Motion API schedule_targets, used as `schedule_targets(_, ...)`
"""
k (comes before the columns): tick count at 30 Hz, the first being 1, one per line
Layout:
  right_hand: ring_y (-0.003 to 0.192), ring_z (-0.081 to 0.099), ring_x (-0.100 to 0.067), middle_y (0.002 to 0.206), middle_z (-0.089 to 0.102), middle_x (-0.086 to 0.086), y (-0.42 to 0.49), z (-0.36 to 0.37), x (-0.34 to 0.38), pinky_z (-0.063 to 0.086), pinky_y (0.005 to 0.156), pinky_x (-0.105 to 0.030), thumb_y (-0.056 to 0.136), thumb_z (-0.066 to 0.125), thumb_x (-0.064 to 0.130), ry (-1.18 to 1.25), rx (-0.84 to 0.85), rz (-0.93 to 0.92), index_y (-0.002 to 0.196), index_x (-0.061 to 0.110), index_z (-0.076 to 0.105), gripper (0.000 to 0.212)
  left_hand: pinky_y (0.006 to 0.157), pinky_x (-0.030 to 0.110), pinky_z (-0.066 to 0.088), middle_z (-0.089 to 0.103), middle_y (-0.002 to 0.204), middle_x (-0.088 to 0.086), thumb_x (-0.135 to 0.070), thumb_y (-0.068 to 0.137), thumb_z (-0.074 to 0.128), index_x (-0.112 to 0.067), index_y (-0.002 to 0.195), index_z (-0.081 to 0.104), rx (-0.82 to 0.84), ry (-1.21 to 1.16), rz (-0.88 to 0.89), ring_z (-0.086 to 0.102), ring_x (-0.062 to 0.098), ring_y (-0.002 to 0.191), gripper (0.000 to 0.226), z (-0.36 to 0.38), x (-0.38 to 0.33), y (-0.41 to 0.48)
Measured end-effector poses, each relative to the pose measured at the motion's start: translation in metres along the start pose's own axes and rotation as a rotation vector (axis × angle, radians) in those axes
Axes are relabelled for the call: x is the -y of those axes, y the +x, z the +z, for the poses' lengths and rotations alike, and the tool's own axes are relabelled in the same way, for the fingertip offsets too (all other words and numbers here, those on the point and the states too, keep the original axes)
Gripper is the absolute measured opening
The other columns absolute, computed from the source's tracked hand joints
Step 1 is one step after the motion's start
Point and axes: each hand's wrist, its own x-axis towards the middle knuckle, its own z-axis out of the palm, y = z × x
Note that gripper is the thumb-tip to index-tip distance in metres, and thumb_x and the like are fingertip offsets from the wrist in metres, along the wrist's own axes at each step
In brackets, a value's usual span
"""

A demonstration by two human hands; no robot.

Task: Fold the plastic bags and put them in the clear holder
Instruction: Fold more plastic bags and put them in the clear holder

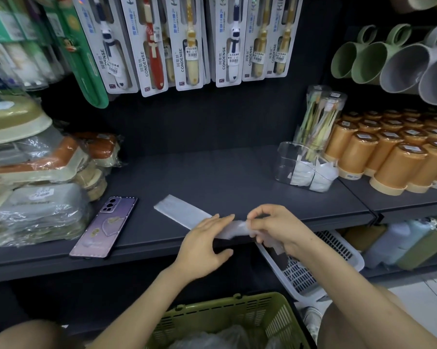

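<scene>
Mid-fold — left hand (205, 244) flat, pressing the bag (184, 212) to the shelf (237, 182), right hand (272, 227) pinching its end; next likely needs that end turned over neatly.

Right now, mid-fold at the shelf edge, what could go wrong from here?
1. The plastic bag lies at the front edge of the shelf, left hand pressing it flat, right hand pinching its end: a slip could drop it into the white basket below.
2. The phone lies near that edge, left of the hands: an arm sweep might knock it off.
</scene>
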Motion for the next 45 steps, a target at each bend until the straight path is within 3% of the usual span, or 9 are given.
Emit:
schedule_targets(5,0.050,0.062,-0.016,0.068,0.067,-0.012,0.008,0.001,0.028,0.047,0.042,-0.022,0.096,0.054,0.011,0.309,0.131,0.017,0.099,0.006,0.062,0.010,0.096,0.015,0.041,0.062,0.127,-0.013,-0.032,0.099,0.049,-0.038,0.135,0.050,-0.151,-0.222,-0.206,0.054,0.002,0.117,0.037,0.001,-0.008,0.004)
schedule_targets(8,0.061,0.069,-0.017,0.079,0.073,-0.009,0.020,-0.002,0.041,0.054,0.048,-0.024,0.101,0.044,0.030,0.537,0.084,-0.043,0.106,0.013,0.062,0.025,0.081,0.007,0.037,0.057,0.115,-0.028,-0.035,0.102,0.042,-0.039,0.125,0.054,-0.173,-0.523,-0.422,0.050,-0.004,0.111,0.027,-0.012,-0.016,0.012)
schedule_targets(14,0.066,0.061,-0.012,0.097,0.068,-0.006,0.044,0.044,0.019,0.048,0.051,-0.020,0.093,0.062,0.025,0.006,-0.023,-0.107,0.113,0.008,0.065,0.026,0.102,0.033,0.044,0.066,0.119,-0.006,-0.032,0.100,0.047,-0.025,0.114,0.063,-0.201,-0.929,-0.658,0.059,0.011,0.113,0.023,-0.028,0.005,0.025)
schedule_targets(22,0.046,0.044,-0.004,0.060,0.052,-0.001,0.057,0.062,0.009,0.033,0.041,-0.018,0.090,0.067,0.021,-0.038,0.061,-0.081,0.084,0.005,0.071,0.017,0.098,0.034,0.049,0.069,0.117,0.000,-0.018,0.100,0.049,-0.019,0.127,0.057,-0.173,-1.009,-0.669,0.063,0.015,0.111,0.028,-0.033,0.015,0.025)
schedule_targets(27,0.042,0.046,-0.008,0.064,0.056,-0.003,0.054,0.061,0.005,0.029,0.034,-0.019,0.091,0.066,0.015,0.097,0.141,-0.007,0.078,0.008,0.058,0.016,0.099,0.037,0.049,0.061,0.131,0.002,-0.018,0.097,0.054,-0.022,0.138,0.049,-0.158,-1.015,-0.662,0.060,0.018,0.116,0.041,-0.030,0.019,0.023)
schedule_targets(35,0.039,0.043,-0.010,0.057,0.055,-0.001,0.055,0.054,0.001,0.025,0.035,-0.020,0.086,0.069,0.010,-0.141,0.107,-0.010,0.081,0.009,0.060,0.010,0.078,0.037,0.056,0.063,0.118,0.015,-0.013,0.093,0.058,-0.011,0.122,0.053,-0.233,-1.086,-0.728,0.066,0.026,0.103,0.030,-0.036,0.021,0.030)
schedule_targets(39,0.042,0.042,-0.010,0.062,0.055,-0.006,0.056,0.044,0.002,0.027,0.036,-0.020,0.083,0.064,0.002,-0.213,0.121,-0.013,0.089,0.006,0.063,0.008,0.067,0.034,0.059,0.062,0.113,0.012,-0.008,0.093,0.054,-0.008,0.123,0.050,-0.341,-0.981,-0.767,0.066,0.023,0.095,0.030,-0.049,0.027,0.046)
schedule_targets(42,0.043,0.040,-0.009,0.065,0.053,-0.007,0.057,0.037,0.005,0.028,0.037,-0.019,0.082,0.062,-0.001,-0.284,0.143,-0.019,0.096,0.006,0.064,0.017,0.076,0.040,0.059,0.055,0.112,0.007,-0.007,0.091,0.057,-0.004,0.128,0.046,-0.419,-0.883,-0.846,0.060,0.022,0.096,0.039,-0.055,0.035,0.056)
schedule_targets(45,0.043,0.039,-0.009,0.064,0.052,-0.005,0.061,0.029,0.005,0.028,0.038,-0.019,0.081,0.060,-0.003,-0.347,0.150,-0.022,0.098,0.009,0.063,0.021,0.084,0.039,0.053,0.055,0.088,-0.001,-0.006,0.088,0.058,-0.004,0.134,0.044,-0.457,-0.615,-0.828,0.057,0.024,0.093,0.049,-0.056,0.042,0.061)
